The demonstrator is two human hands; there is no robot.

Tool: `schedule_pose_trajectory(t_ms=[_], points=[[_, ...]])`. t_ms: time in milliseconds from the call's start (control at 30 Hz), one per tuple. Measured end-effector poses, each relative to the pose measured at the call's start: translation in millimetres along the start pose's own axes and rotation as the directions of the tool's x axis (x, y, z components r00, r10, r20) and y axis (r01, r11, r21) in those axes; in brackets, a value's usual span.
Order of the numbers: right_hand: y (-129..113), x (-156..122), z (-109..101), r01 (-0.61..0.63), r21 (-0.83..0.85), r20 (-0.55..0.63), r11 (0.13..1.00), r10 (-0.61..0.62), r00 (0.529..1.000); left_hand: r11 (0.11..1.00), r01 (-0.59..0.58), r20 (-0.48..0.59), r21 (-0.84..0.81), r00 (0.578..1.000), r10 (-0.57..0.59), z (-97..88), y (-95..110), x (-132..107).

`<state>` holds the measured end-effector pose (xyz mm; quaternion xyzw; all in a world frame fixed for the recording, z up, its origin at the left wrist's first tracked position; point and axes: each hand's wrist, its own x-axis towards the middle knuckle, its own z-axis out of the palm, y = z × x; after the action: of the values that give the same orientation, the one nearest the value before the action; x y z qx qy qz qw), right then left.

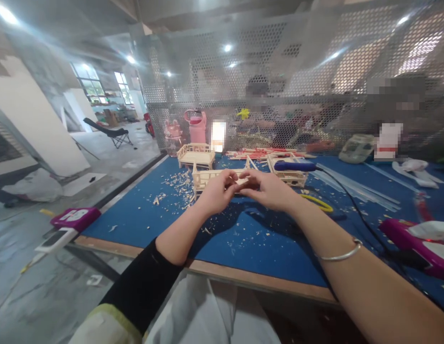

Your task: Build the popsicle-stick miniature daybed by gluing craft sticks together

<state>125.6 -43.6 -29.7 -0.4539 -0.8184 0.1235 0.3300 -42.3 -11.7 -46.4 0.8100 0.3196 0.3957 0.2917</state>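
Observation:
Above the middle of the blue tabletop [135,224], my left hand [220,191] and my right hand [266,188] meet with fingers bent inward. Between the fingertips is a small pale wooden piece [242,181], partly hidden, so its exact shape does not show. Just behind my hands stands a miniature wooden frame [203,177] built of thin sticks. A little bed-like stick model [196,156] is further back on the left. At the right, a blue-handled corded tool [295,166] rests across another stick frame [298,179].
Wood scraps [178,184] litter the tabletop. Red-tipped sticks [255,154] and a pink bottle [196,126] stand near the perforated screen [214,81]. Clear glue sticks [354,186], a yellow ring [317,203] and a purple power strip [415,243] lie right. People sit beyond the screen.

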Motion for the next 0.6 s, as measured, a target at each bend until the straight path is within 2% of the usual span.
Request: schedule_pose_trajectory(t_ms=[200,233,300,367,400,433,467,500,533,567,600], points=[[7.6,-4.9,2.8,0.051,-0.258,-0.052,0.965,-0.066,0.996,0.984,-0.019,0.045,0.178,0.999,0.011,-1.7,6.0,-3.1],[8.2,-3.8,5.2,0.036,-0.278,-0.061,0.960,-0.055,0.997,0.977,-0.008,0.007,0.212,1.000,0.007,-2.6,5.7,-2.8],[9.4,-0.7,13.2,-0.064,-0.254,-0.120,0.965,0.034,0.992,0.965,0.021,-0.162,0.261,0.987,0.022,-7.1,5.0,0.9],[10.9,3.8,24.6,-0.225,-0.124,-0.211,0.966,0.196,0.958,0.951,0.026,-0.344,0.309,0.935,0.086,-15.1,6.2,10.0],[11.9,6.4,31.0,-0.301,-0.030,-0.247,0.953,0.285,0.926,0.940,0.014,-0.382,0.340,0.916,0.124,-19.8,8.0,16.5],[13.0,9.1,37.6,-0.361,0.071,-0.275,0.930,0.366,0.889,0.926,-0.007,-0.356,0.378,0.922,0.153,-24.5,10.5,23.9],[14.4,11.8,44.0,-0.399,0.170,-0.293,0.901,0.433,0.853,0.910,-0.032,-0.269,0.414,0.950,0.156,-29.0,13.7,31.8],[16.0,14.3,50.2,-0.416,0.260,-0.307,0.871,0.483,0.820,0.897,-0.039,-0.133,0.441,0.985,0.108,-32.9,17.3,39.5],[17.6,16.4,55.8,-0.419,0.339,-0.322,0.843,0.522,0.790,0.888,-0.028,0.019,0.459,1.000,0.021,-36.1,20.9,46.7],[19.3,18.2,60.6,-0.412,0.407,-0.333,0.816,0.552,0.764,0.880,-0.003,0.146,0.474,0.986,-0.076,-38.4,24.1,52.9],[20.8,19.5,64.7,-0.399,0.468,-0.343,0.789,0.578,0.740,0.874,0.021,0.250,0.486,0.954,-0.162,-39.9,26.7,58.2]])
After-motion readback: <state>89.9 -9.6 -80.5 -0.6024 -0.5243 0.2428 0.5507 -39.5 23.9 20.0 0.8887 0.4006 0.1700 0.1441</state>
